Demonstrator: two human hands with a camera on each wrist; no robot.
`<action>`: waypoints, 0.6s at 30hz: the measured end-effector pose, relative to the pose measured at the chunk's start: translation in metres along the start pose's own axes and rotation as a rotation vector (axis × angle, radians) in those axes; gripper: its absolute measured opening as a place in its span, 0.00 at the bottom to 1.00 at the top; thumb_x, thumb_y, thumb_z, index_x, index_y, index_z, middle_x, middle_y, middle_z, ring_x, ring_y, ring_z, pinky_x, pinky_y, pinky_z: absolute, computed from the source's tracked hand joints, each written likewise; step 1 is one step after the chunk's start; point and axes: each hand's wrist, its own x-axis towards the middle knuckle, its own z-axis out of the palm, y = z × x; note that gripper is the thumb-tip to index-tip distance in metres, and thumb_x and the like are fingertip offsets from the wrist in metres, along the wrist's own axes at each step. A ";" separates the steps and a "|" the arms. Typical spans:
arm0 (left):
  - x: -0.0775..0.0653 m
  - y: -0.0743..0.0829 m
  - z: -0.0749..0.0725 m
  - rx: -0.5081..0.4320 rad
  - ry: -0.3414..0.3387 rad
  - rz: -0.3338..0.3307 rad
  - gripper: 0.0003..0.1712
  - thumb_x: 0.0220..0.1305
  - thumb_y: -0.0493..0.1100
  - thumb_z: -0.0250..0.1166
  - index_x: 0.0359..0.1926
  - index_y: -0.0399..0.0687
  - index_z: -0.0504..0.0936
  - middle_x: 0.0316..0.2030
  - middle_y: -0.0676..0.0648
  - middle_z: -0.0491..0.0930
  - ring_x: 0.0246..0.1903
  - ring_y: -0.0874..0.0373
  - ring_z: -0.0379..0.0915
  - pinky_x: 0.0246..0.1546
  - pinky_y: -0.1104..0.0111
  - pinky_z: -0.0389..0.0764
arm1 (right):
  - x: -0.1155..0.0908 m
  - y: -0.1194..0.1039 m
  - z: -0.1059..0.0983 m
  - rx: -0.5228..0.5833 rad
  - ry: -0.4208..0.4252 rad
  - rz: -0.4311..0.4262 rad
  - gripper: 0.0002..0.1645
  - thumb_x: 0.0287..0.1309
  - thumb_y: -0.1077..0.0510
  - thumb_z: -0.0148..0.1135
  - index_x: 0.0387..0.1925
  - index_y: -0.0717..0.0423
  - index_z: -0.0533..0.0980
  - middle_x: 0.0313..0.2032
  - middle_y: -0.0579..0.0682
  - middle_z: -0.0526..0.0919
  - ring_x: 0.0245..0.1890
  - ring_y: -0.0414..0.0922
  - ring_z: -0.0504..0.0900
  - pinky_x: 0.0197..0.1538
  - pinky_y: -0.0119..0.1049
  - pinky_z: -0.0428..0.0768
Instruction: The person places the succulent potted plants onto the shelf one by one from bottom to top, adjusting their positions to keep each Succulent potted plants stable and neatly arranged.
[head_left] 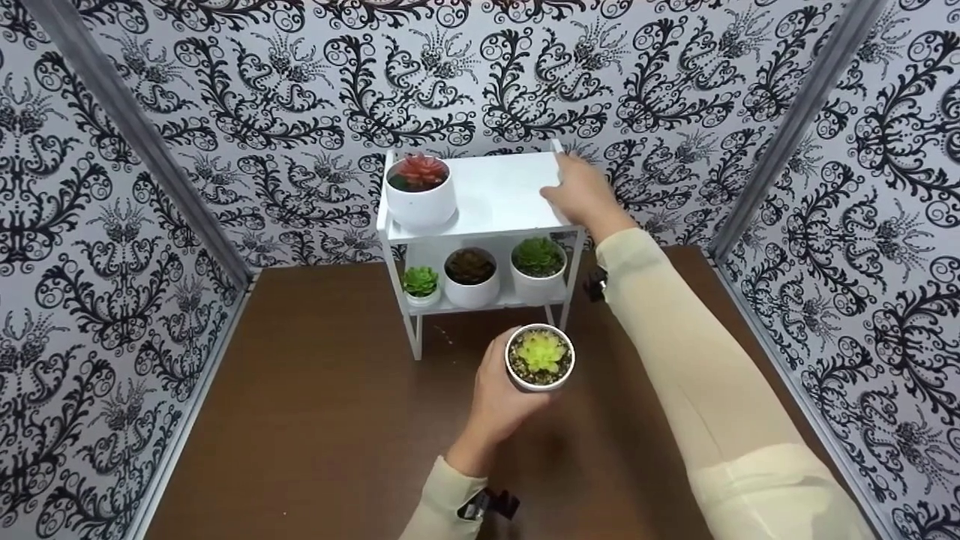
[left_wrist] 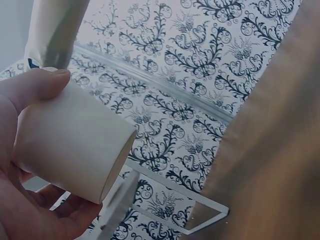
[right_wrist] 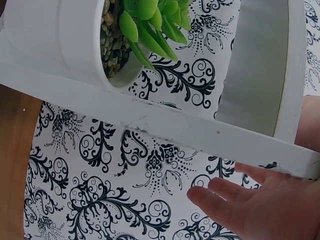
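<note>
My left hand (head_left: 499,401) grips a small white pot (left_wrist: 75,142) holding a yellow-green succulent (head_left: 541,352), in front of the white two-tier plant stand (head_left: 499,191). In the left wrist view the thumb and fingers wrap round the pot's sides. The right hand (head_left: 589,195) holds the stand's right end at the top tier. Its thumb lies over the shelf, while its fingers (right_wrist: 225,197) extend down outside the frame in the right wrist view. A red succulent in a white pot (head_left: 421,206) stands on the top tier's left end.
On the lower tier stand a small green succulent (head_left: 420,281), a dark brown succulent in a white pot (head_left: 472,289) and a green succulent in a white pot (head_left: 538,281). The stand sits on a brown table (head_left: 315,420), with patterned walls (head_left: 292,82) around it.
</note>
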 end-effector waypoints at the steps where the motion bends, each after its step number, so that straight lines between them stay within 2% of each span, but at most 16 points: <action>1: 0.000 0.002 -0.001 -0.002 0.006 0.003 0.56 0.35 0.48 0.88 0.70 0.52 0.75 0.62 0.50 0.81 0.61 0.55 0.78 0.66 0.56 0.80 | 0.000 0.000 0.000 -0.001 -0.003 0.001 0.45 0.75 0.49 0.60 0.84 0.52 0.54 0.84 0.59 0.54 0.86 0.57 0.46 0.86 0.55 0.45; 6: 0.004 0.008 -0.007 -0.007 0.028 0.021 0.56 0.35 0.48 0.87 0.70 0.52 0.75 0.62 0.50 0.81 0.61 0.55 0.78 0.66 0.56 0.79 | -0.001 -0.001 -0.001 -0.005 -0.008 0.011 0.45 0.75 0.49 0.60 0.85 0.51 0.52 0.85 0.56 0.50 0.87 0.54 0.42 0.86 0.55 0.43; 13: 0.007 0.012 -0.016 -0.006 0.062 -0.011 0.57 0.33 0.47 0.87 0.70 0.51 0.75 0.62 0.49 0.81 0.62 0.53 0.78 0.66 0.54 0.79 | -0.002 -0.002 0.000 -0.016 -0.010 0.005 0.45 0.76 0.48 0.59 0.85 0.50 0.53 0.85 0.57 0.46 0.87 0.56 0.42 0.85 0.56 0.45; 18: 0.010 0.016 -0.021 0.004 0.074 0.009 0.58 0.33 0.48 0.88 0.71 0.50 0.74 0.63 0.49 0.80 0.62 0.53 0.78 0.66 0.55 0.79 | -0.003 -0.002 -0.001 -0.039 -0.017 0.018 0.48 0.76 0.47 0.58 0.85 0.56 0.49 0.86 0.59 0.42 0.86 0.59 0.45 0.86 0.54 0.46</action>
